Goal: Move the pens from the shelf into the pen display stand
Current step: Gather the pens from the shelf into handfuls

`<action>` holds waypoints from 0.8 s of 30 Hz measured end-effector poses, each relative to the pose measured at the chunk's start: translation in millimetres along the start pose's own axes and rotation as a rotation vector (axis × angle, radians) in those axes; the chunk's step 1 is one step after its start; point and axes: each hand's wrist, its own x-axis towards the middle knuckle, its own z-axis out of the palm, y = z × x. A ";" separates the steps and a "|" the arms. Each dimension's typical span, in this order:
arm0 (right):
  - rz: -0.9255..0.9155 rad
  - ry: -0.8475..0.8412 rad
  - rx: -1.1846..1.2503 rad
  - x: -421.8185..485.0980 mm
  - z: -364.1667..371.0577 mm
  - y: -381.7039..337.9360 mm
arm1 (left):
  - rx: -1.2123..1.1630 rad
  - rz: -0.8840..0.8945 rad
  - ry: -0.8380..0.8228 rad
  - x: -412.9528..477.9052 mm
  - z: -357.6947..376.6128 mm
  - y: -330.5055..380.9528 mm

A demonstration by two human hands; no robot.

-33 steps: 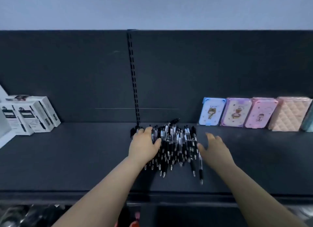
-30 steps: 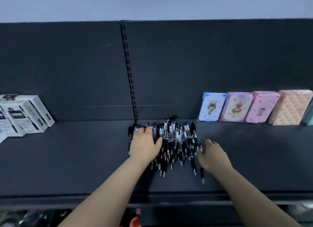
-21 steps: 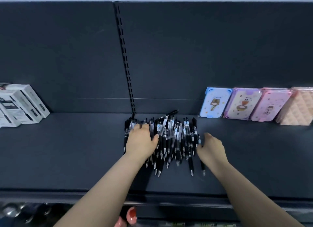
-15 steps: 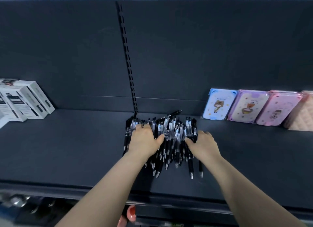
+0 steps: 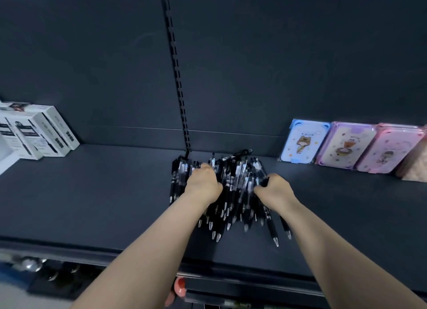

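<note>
A dark matt shelf (image 5: 104, 193) backed by a dark slotted panel (image 5: 254, 66) runs across in front of me. At its middle, close against the panel, lies a heap of black click pens with clear barrels (image 5: 234, 184), metal tips pointing toward me. My left grip (image 5: 203, 186) lies on the heap's left half, fingers curled down among the pens, thumb pressed to them. My right grip (image 5: 275, 192) sits at the heap's right edge, fingers curled round a few barrels. White printed pen boxes (image 5: 46, 133) stand far left; pastel cartoon-printed cases (image 5: 344, 144) lean on the panel at the right, well apart from the heap
</note>
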 end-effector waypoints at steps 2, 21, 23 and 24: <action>0.018 -0.018 0.014 3.0 -2.9 2.4 | 0.003 0.018 -0.002 1.8 -1.0 -0.9; -0.130 -0.085 0.899 -65.3 -101.2 47.4 | -1.411 0.046 -0.318 -50.0 38.1 107.7; -0.164 -0.045 0.867 -64.7 -117.3 63.7 | -1.452 0.038 -0.352 -57.0 56.3 135.0; -0.180 -0.034 0.839 -63.4 -127.0 75.0 | -1.469 0.039 -0.364 -60.4 64.9 150.5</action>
